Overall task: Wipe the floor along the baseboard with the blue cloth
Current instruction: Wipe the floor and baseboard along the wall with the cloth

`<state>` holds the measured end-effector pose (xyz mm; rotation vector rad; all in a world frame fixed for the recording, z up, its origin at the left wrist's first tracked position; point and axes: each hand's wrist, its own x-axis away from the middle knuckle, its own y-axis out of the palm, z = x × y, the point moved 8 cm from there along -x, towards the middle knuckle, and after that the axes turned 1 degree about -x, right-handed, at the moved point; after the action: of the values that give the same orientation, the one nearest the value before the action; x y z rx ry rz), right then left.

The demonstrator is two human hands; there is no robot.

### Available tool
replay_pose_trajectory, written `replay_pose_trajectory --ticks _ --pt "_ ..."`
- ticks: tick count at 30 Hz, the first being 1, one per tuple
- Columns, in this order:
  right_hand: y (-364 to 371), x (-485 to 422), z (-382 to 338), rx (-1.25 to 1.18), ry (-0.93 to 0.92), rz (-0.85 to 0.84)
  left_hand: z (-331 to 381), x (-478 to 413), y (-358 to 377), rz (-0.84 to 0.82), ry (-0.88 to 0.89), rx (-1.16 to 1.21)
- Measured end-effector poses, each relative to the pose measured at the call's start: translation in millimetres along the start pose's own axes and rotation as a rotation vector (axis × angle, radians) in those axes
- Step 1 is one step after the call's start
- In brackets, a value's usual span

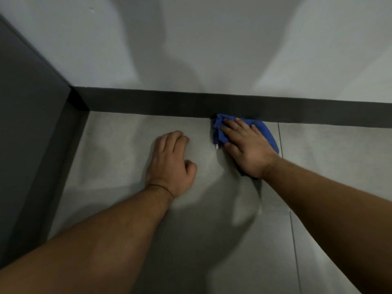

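A crumpled blue cloth (pixel 220 132) lies on the grey tiled floor (pixel 118 145), its far edge touching the dark baseboard (pixel 148 103). My right hand (pixel 247 149) lies flat on top of the cloth, fingers spread and pointing toward the baseboard, pressing it down. Most of the cloth is hidden under that hand. My left hand (pixel 170 164) rests on the bare floor to the left of the cloth, fingers curled under, holding nothing. A small white tag shows at the cloth's near left corner.
A pale wall (pixel 212 49) rises above the baseboard. A dark grey panel (pixel 27 115) stands on the left and meets the baseboard in a corner. A tile joint (pixel 291 211) runs away from the wall on the right.
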<state>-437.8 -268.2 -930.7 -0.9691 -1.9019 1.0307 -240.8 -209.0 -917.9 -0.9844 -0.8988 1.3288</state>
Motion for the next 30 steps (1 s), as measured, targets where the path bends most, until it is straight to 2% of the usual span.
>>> replay_pose_trajectory --ticks 4,9,10,12,14,16,17,18,20,23,25,27,30 --pt "6 9 -3 -0.048 0.07 -0.012 -3 -1 2 -0.031 -0.017 0.031" --pt "22 38 -36 -0.038 -0.018 -0.154 -6 -5 0 -0.054 -0.087 0.111" --pt "23 42 -39 -0.087 -0.027 -0.194 -4 -7 -1 -0.047 -0.108 0.109" --pt "14 46 -37 -0.365 0.047 -0.211 4 -11 -4 -0.032 -0.158 0.086" --pt "-9 48 -20 -0.585 0.161 -0.025 18 -15 -6 -0.036 -0.222 0.075" --pt "-36 59 8 -0.492 0.301 0.271 32 -15 -1 -0.085 -0.314 0.108" --pt "-43 66 22 -0.418 0.394 0.353 38 -15 4 -0.129 -0.376 0.145" --pt "-43 72 34 -0.369 0.494 0.362 44 -14 10 -0.185 -0.44 0.19" --pt "-31 80 49 -0.298 0.642 0.226 54 -14 22 -0.292 -0.543 0.29" --pt "-15 83 50 -0.225 0.682 0.021 63 -16 24 -0.347 -0.575 0.389" --pt "-18 83 48 -0.296 0.673 0.041 64 -20 17 -0.275 -0.529 0.515" --pt "-27 84 51 -0.478 0.677 0.139 63 -19 9 -0.181 -0.512 0.715" --pt "-49 89 57 -0.716 0.679 0.292 61 -18 6 -0.164 -0.516 0.947"
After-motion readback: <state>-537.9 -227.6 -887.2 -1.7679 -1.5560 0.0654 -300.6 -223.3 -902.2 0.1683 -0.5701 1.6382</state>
